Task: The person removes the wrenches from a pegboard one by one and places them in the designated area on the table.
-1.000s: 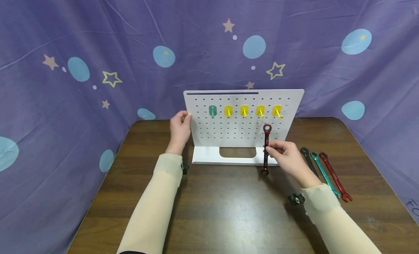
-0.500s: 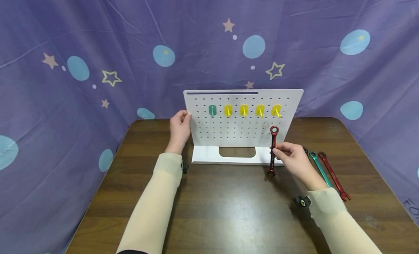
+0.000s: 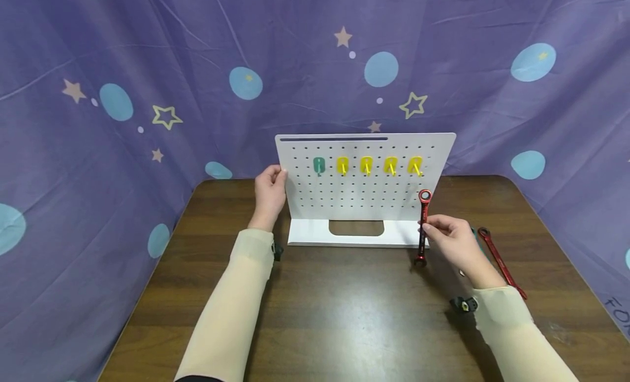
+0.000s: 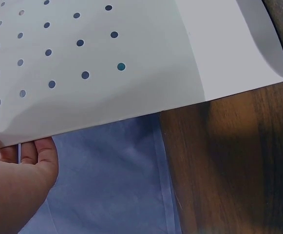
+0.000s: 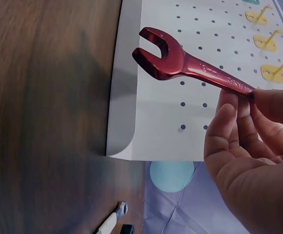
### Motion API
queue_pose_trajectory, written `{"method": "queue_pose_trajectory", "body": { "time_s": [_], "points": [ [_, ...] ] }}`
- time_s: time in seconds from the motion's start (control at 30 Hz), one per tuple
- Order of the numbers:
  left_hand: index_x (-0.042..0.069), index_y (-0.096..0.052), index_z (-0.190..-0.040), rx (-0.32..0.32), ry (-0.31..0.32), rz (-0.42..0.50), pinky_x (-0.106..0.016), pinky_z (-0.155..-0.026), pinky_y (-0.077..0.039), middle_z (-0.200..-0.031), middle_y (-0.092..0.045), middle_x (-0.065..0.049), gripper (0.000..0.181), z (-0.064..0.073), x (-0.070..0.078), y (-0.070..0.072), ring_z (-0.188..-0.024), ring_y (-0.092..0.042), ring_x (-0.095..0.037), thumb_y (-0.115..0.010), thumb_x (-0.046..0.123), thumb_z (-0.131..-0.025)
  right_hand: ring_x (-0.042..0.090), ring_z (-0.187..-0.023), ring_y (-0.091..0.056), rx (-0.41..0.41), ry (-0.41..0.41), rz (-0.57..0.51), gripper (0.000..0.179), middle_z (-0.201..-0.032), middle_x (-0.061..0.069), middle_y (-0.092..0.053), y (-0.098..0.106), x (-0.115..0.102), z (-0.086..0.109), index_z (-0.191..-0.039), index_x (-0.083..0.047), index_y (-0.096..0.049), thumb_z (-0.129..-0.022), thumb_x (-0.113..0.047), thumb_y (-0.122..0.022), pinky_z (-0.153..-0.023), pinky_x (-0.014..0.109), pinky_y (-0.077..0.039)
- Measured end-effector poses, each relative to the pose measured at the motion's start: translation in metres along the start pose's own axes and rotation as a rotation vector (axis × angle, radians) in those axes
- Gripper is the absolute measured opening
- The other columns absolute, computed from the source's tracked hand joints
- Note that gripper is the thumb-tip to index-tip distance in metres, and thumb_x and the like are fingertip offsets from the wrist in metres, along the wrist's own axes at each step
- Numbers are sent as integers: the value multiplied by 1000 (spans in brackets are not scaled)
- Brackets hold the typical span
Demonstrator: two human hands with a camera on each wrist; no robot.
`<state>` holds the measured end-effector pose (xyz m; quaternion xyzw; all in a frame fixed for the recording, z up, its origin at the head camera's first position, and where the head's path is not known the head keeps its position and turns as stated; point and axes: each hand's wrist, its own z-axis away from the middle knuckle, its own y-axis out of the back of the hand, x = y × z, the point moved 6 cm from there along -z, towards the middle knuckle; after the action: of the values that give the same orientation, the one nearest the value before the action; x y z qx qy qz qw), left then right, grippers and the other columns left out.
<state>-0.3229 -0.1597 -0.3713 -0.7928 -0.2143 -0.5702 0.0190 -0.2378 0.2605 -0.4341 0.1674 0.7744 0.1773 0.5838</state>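
My right hand (image 3: 455,245) pinches a red combination wrench (image 3: 423,229) by the middle of its shaft, ring end up and open end down. The wrench is upright in front of the white pegboard's (image 3: 361,193) lower right side, below the rightmost yellow hook (image 3: 415,165). In the right wrist view, thumb and fingers grip the shaft, with the open-end jaw pointing away from the hand. My left hand (image 3: 270,193) holds the pegboard's left edge; in the left wrist view the thumb lies at the front, fingers (image 4: 46,153) at the edge.
A green hook (image 3: 319,165) and several yellow hooks line the board. Right of my right hand, another red wrench (image 3: 497,256) lies on the wooden table (image 3: 344,311). A green wrench (image 3: 474,232) is mostly hidden by that hand. A purple curtain (image 3: 295,59) hangs behind.
My right hand has moved to the right with the red wrench, which stays upright. It now covers more of the wrenches lying on the table. The left hand has kept its place.
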Motion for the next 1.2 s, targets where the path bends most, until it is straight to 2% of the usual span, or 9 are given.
{"method": "queue_pose_trajectory", "body": {
  "time_s": [0.2, 0.53, 0.87, 1.2],
  "points": [
    [-9, -68, -106, 1, 8, -2, -24, -58, -38, -80, -59, -17, 17, -1, -1, 0, -68, -46, -15, -59, 4, -103, 5, -81, -65, 3, 2, -28, 19, -101, 21, -72, 7, -1, 3, -111, 9, -70, -100, -6, -65, -70, 18, -52],
    [-8, -69, -107, -6, 14, -11, -24, -59, -39, -82, -60, -17, 17, -1, -1, -1, -68, -47, -14, -58, 4, -103, 4, -86, -64, 17, -31, 40, 23, -101, 20, -72, 19, 2, 10, -113, 8, -70, -102, -10, -64, -73, 15, -48],
    [-8, -69, -107, -3, 15, -7, -24, -60, -39, -82, -60, -17, 17, 0, -1, -1, -69, -47, -14, -59, 4, -103, 2, -81, -66, 39, -8, 15, 21, -99, 21, -73, 33, 11, 15, -112, 11, -70, -101, -6, -64, -70, 15, -50],
    [-8, -69, -105, 5, 6, 4, -25, -59, -37, -76, -54, -10, 15, 0, -1, -2, -67, -45, -14, -59, 3, -103, 5, -76, -68, 63, -51, -46, 23, -95, 19, -72, 50, 23, 22, -115, 18, -64, -101, 0, -61, -68, 20, -54]
  ]
}}
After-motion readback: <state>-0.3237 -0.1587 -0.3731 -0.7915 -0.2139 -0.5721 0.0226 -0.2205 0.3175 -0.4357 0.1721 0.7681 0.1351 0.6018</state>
